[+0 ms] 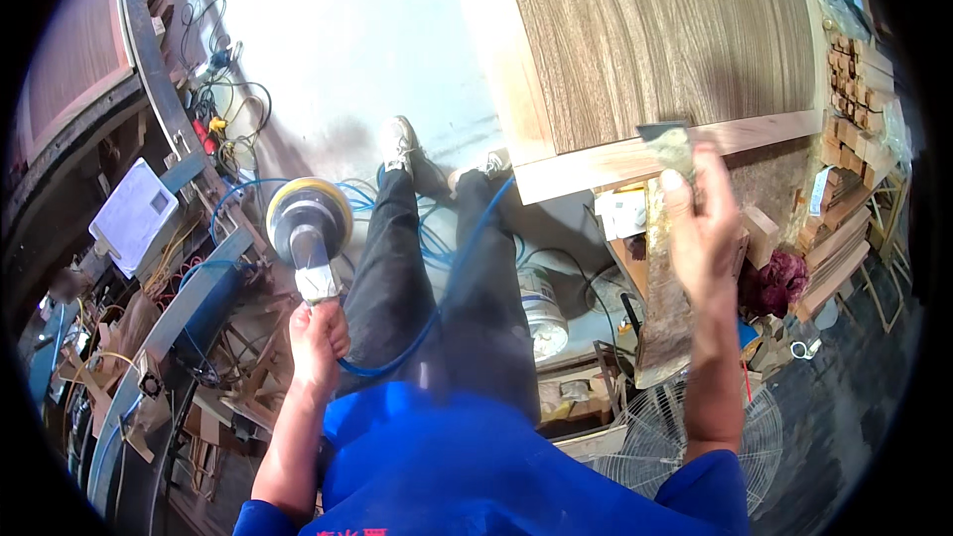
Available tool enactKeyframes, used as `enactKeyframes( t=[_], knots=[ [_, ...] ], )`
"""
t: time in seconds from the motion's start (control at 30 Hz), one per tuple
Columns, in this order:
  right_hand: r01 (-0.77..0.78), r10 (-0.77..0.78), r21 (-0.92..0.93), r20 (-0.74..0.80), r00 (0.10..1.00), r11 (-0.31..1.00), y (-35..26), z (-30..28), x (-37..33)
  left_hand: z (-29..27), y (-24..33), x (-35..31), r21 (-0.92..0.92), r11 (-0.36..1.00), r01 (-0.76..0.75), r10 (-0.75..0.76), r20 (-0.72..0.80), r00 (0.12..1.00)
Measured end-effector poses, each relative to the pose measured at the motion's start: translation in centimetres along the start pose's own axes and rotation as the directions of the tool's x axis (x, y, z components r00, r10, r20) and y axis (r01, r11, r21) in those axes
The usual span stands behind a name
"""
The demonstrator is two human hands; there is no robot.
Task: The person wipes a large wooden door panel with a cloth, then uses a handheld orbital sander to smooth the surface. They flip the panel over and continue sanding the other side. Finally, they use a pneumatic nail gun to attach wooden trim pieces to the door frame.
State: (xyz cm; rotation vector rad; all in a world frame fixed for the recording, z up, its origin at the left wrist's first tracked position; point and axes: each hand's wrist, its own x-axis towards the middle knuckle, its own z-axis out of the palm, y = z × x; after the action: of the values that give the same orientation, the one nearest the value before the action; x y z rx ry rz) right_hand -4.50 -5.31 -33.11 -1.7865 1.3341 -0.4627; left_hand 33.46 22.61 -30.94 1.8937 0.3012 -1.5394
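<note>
My left hand (320, 339) is closed around the handle of a round sander (310, 228), held up with its yellow-rimmed pad in front of my left leg. A blue air hose (437, 308) loops across my legs near it. At the near edge of a wood panel (650, 40), my right hand (707, 228) grips a putty knife (668, 146). Its dark blade lies over the pale border strip (596, 167), close to the brown grained middle. I cannot tell whether the blade touches the wood. The right fingertips are slightly blurred.
Below the panel stand a white bucket (542, 313) and a wire fan guard (754, 437). Stacked wood strips (856, 89) fill the right side, near a dark red bundle (779, 283). Cables (233, 104), a white box lid (136, 215) and a metal-edged rack (164, 89) are on the left.
</note>
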Motion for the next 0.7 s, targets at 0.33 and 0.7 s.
enactKeyframes(
  t=[0.33,0.7],
  knots=[
    [-0.311,0.479,0.506,-0.245,0.843,0.805,1.2,-0.3,0.3,1.5,3.6,-1.9,0.064,0.980,-0.188,0.178,0.141,0.974],
    [-0.315,0.477,0.497,-0.240,0.846,0.809,-4.4,-0.7,-10.3,12.0,5.6,-3.5,0.656,0.576,-0.487,0.002,0.595,0.804]
  ],
)
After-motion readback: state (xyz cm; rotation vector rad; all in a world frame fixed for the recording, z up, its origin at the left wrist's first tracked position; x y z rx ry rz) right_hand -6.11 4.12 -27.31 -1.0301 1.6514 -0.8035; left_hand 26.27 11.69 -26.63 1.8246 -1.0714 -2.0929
